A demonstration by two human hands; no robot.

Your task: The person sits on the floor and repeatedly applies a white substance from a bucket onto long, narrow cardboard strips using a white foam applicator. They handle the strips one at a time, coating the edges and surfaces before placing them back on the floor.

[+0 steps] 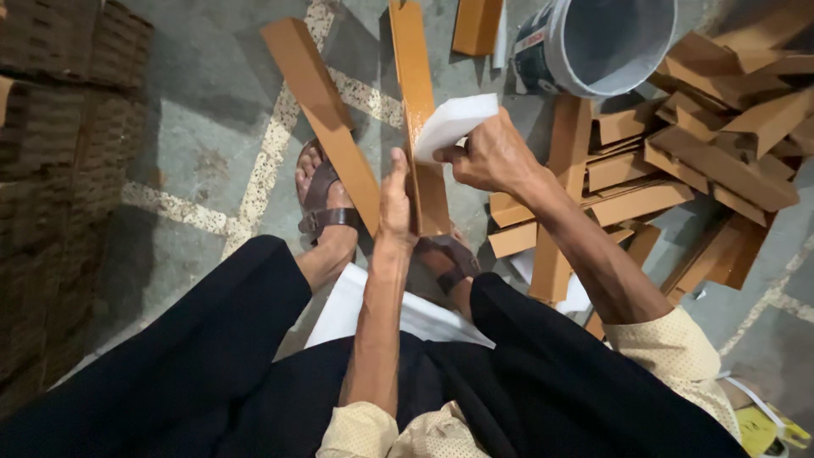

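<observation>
My left hand (396, 202) grips the near end of a long orange-brown wooden strip (412, 76) that runs away from me, upright on its edge. Its surface looks wet and glossy near the middle. My right hand (490, 155) holds a white sponge block (452, 124) and presses it against the right side of that strip. A second orange-brown strip (318, 110) leans just left of my left hand, over my sandalled foot (322, 197).
A white bucket (593, 42) stands at the top right. A heap of orange-brown wooden pieces (721, 144) lies to the right. Dark stacked material (59, 170) fills the left side. The floor is grey stone with pale joints (271, 153). A white cloth (356, 309) lies between my legs.
</observation>
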